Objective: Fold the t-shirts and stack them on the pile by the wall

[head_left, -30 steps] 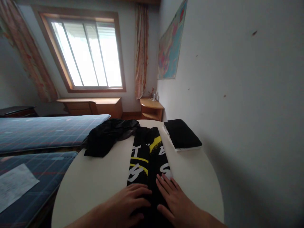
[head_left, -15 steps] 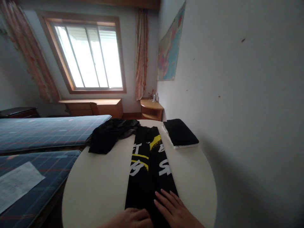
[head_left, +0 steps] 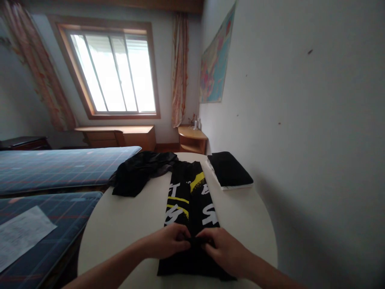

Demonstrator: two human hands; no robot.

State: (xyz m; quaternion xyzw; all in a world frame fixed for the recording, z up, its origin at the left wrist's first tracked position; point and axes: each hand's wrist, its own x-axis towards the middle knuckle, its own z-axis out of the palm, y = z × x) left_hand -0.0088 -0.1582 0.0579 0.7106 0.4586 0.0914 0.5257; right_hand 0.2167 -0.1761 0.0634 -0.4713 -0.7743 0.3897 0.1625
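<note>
A black shirt with white lettering and yellow streaks lies lengthwise on the table, its two sides turned in to meet along the middle. My left hand pinches the cloth near the centre seam, thumb and fingers together. Close beside it, my right hand grips the same dark fold from the other side. The lower end of the shirt spreads flat under both hands and wrists. What exactly lies between my fingertips is partly hidden by the fingers.
The round white table carries a crumpled black garment at the back left and a folded black-and-white stack of cloth at the back right. Left stand plaid-covered beds, one with a paper sheet. A wall rises on the right.
Both hands have moved up and inward from the shirt's near end. My right hand, earlier spread flat on the cloth, now pinches it. The shirt's bottom edge now shows nearer the middle of the table.
</note>
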